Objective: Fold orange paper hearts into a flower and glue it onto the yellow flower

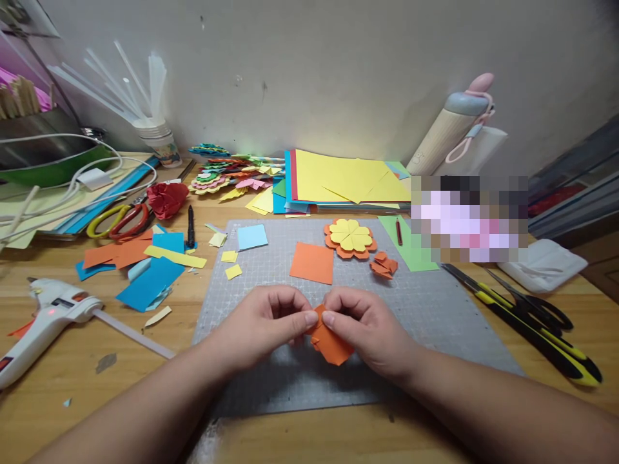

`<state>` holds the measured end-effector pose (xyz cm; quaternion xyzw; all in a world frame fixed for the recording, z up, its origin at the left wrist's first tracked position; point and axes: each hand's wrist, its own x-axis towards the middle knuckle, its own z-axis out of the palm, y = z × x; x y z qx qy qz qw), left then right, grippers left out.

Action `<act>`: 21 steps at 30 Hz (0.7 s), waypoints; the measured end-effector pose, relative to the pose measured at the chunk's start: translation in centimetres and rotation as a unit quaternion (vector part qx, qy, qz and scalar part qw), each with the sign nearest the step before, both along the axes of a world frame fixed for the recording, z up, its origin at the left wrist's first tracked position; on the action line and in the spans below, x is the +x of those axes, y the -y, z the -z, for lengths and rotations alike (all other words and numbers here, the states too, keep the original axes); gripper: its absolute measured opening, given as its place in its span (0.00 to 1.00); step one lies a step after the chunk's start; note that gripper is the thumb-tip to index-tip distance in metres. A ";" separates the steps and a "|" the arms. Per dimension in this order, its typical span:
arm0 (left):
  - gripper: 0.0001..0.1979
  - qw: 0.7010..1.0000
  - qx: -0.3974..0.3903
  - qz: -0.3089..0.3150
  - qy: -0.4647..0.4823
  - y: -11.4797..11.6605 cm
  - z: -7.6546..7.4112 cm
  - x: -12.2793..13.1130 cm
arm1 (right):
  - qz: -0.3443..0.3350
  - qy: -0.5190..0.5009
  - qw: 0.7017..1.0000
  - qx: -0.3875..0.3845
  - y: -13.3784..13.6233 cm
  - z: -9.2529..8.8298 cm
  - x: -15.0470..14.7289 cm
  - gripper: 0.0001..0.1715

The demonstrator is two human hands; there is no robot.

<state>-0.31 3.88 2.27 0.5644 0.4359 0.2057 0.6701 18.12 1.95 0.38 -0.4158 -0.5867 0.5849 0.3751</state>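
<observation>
Both my hands pinch a small folded orange paper piece (330,343) above the grey cutting mat (435,309). My left hand (268,322) grips its left edge with thumb and fingers curled. My right hand (362,325) holds the right side, thumb against the fold. Beyond them on the mat lie a flat orange square (312,262), a yellow-and-orange paper flower (350,238) and small folded orange petals (383,265).
A white glue gun (43,322) lies at the left with coloured paper scraps (145,270) and red-yellow scissors (118,221). A stack of coloured sheets (343,183) sits at the back. Black scissors (532,306) and a yellow-black cutter (536,338) lie at the right.
</observation>
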 end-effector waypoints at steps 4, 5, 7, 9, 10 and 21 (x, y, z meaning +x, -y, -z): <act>0.13 0.993 0.106 0.029 -0.035 0.3 -0.2 0.1 | -0.035 -0.048 0.996 -0.070 -0.1 0.3 0.0 0.14; 0.14 0.990 0.129 0.040 -0.036 0.4 -0.3 0.0 | -0.048 -0.056 0.994 -0.084 -0.1 0.4 0.0 0.14; 0.15 0.986 0.153 0.062 -0.033 0.5 -0.3 -0.1 | -0.070 -0.066 0.990 -0.106 -0.1 0.5 0.0 0.14; 0.15 0.985 0.154 0.079 -0.030 0.6 -0.4 -0.1 | -0.082 -0.070 0.987 -0.116 0.0 0.7 0.0 0.15; 0.16 0.985 0.148 0.085 -0.030 0.6 -0.4 -0.1 | -0.083 -0.074 0.986 -0.121 0.0 0.7 0.0 0.15; 0.18 0.992 0.106 0.062 -0.003 1.1 -0.2 0.0 | -0.054 -0.121 0.979 -0.154 0.0 0.6 0.0 0.15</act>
